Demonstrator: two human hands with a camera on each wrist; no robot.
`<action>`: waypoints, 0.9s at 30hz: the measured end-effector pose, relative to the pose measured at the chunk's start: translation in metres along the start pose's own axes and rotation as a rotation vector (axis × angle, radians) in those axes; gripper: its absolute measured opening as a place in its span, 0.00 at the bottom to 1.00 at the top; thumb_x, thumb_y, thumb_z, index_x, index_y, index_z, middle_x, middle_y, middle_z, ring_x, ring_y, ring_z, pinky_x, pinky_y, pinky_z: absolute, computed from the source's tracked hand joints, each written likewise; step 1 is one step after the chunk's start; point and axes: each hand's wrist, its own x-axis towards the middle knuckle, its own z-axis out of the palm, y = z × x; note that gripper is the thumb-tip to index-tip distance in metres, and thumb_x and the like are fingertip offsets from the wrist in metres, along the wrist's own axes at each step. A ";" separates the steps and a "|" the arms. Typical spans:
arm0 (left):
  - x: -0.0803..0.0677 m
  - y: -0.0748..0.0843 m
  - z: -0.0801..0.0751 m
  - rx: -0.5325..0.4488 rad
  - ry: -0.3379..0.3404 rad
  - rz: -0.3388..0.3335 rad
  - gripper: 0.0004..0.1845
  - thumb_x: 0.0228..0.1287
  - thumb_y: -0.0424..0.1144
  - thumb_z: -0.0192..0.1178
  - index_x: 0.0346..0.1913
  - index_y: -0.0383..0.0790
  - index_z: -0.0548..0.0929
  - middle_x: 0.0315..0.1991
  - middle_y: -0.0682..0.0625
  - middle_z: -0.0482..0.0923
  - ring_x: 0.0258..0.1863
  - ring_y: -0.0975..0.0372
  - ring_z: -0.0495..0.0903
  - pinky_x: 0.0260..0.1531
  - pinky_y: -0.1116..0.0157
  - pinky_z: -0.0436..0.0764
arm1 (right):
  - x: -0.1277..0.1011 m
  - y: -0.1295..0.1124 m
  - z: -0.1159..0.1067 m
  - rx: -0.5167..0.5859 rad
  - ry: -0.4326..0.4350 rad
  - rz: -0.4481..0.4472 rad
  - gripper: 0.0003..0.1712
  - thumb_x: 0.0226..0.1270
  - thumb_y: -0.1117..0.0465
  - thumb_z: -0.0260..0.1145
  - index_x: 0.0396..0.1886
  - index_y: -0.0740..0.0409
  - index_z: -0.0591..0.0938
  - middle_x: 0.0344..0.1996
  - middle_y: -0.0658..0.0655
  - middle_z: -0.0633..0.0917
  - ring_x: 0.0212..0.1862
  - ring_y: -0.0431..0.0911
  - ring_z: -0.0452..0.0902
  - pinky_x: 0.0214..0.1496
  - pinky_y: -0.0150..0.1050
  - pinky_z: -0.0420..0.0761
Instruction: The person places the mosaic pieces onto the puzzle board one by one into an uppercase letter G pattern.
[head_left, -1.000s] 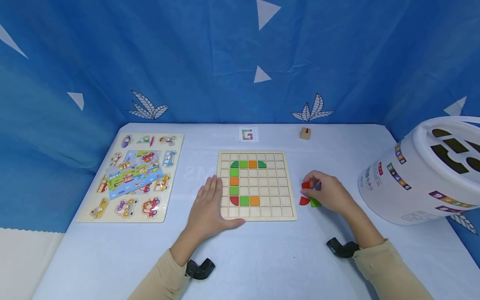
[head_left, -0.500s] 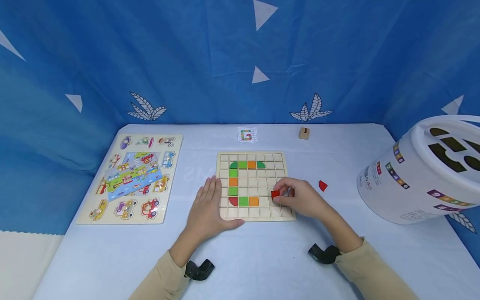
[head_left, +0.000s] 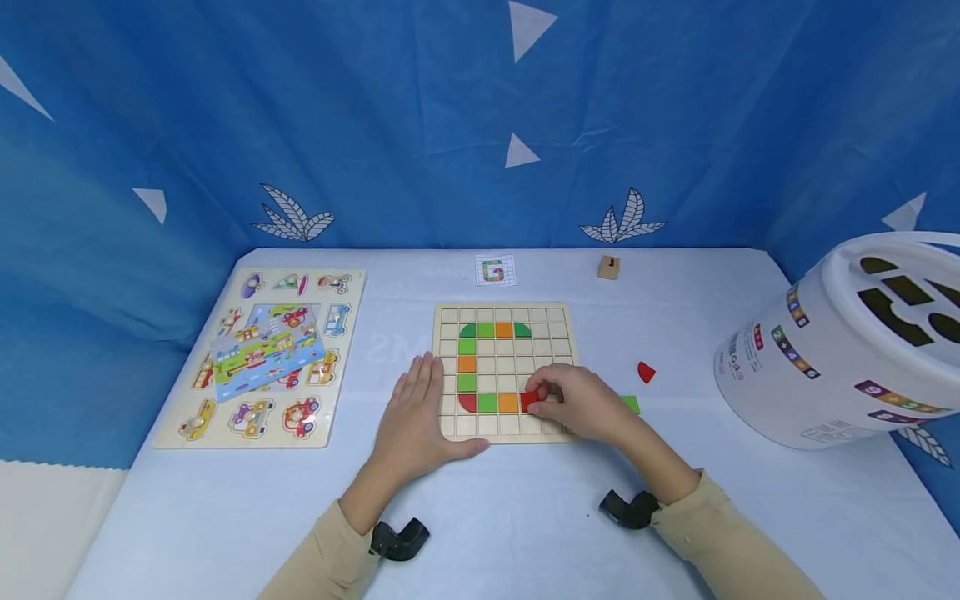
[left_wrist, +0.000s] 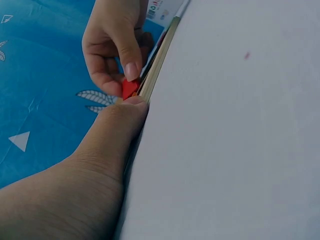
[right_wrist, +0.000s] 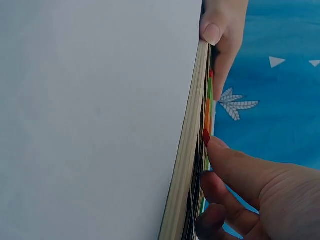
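A wooden grid board (head_left: pixel 540 429) lies mid-table, bearing a C-like run of green, orange and red tiles. My right hand (head_left: pixel 581 402) pinches a red square tile (head_left: pixel 529 401) between thumb and fingers, at the cell just right of the orange tile (head_left: pixel 508 403) in the lower row. The right wrist view shows that red tile (right_wrist: pixel 206 136) touching the board at the thumb tip. My left hand (head_left: pixel 414 417) rests flat with straight fingers along the board's left edge, thumb (left_wrist: pixel 117 120) on the front edge. Right of the board lie a green tile (head_left: pixel 631 404), partly hidden by my right arm, and a red quarter-round tile (head_left: pixel 646 372).
Behind the board lies a small pattern card (head_left: pixel 495 270) with a coloured G. A wooden block (head_left: pixel 609 267) sits at the back. A peg puzzle board (head_left: pixel 168 429) with picture cards on top is at left. A large white bucket (head_left: pixel 780 367) stands at right.
My right hand has carried the red square tile from the loose tiles leftward onto the board's lower row. The red quarter-round now lies farther back. My left hand has stayed put.
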 end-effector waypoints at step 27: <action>0.001 0.001 0.001 0.007 0.004 0.005 0.73 0.40 0.81 0.61 0.79 0.33 0.46 0.81 0.41 0.42 0.81 0.51 0.40 0.78 0.50 0.49 | -0.018 0.002 -0.008 -0.140 0.023 -0.018 0.23 0.57 0.54 0.77 0.54 0.45 0.85 0.33 0.43 0.79 0.33 0.40 0.72 0.32 0.31 0.75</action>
